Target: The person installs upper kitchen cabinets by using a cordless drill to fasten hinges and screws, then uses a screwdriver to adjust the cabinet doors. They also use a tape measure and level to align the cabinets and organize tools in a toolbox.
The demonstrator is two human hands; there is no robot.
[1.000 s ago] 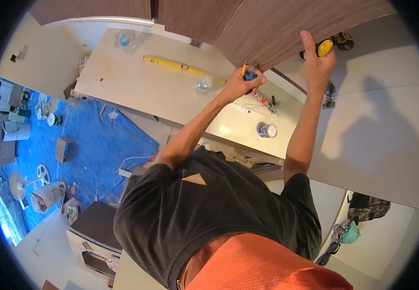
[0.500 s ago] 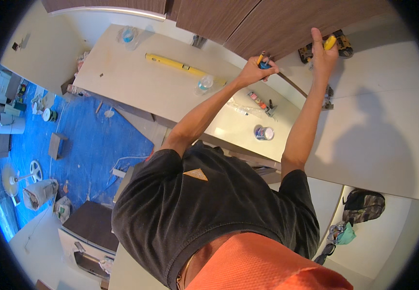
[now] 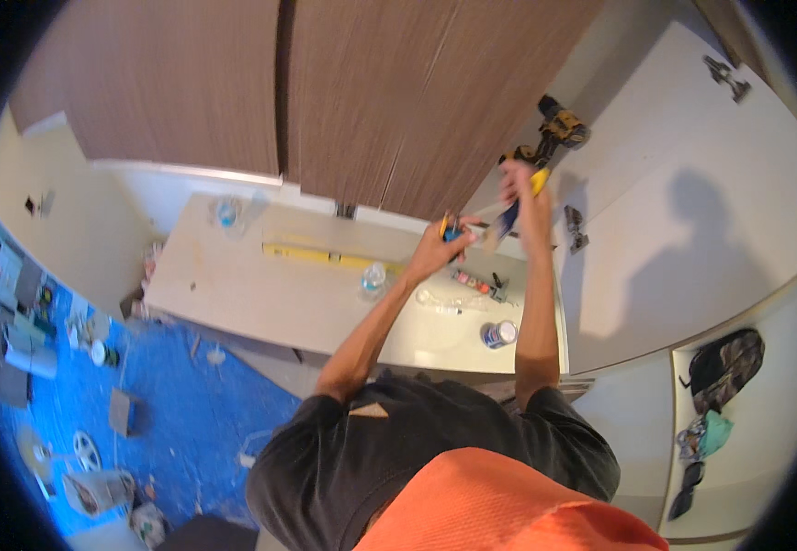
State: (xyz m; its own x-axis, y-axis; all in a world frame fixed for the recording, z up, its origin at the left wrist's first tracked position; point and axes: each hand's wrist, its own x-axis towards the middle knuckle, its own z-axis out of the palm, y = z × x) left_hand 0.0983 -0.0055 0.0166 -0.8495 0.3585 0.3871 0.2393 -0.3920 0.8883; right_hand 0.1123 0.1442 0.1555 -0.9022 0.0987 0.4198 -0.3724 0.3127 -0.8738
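Head view: both arms reach forward over the table [image 3: 224,317], elbows a little bent. The left hand [image 3: 433,250] is angled inward, its grip closed on a small blue object [image 3: 453,233], with a yellow stick [image 3: 444,224] rising beside the fingers. The right hand [image 3: 527,207] is raised and blurred, its grip closed around a yellow-ended tool [image 3: 540,180] whose dark, pale-tipped end slants down toward the left hand. Brown cabinet doors [image 3: 352,101] stand just beyond both hands, and a power drill [image 3: 562,127] lies past the right one. Beneath the arms, the table bears a yellow level [image 3: 311,254], a clear bottle [image 3: 373,278] and a small tin [image 3: 499,334]; the right forearm crosses its right end.
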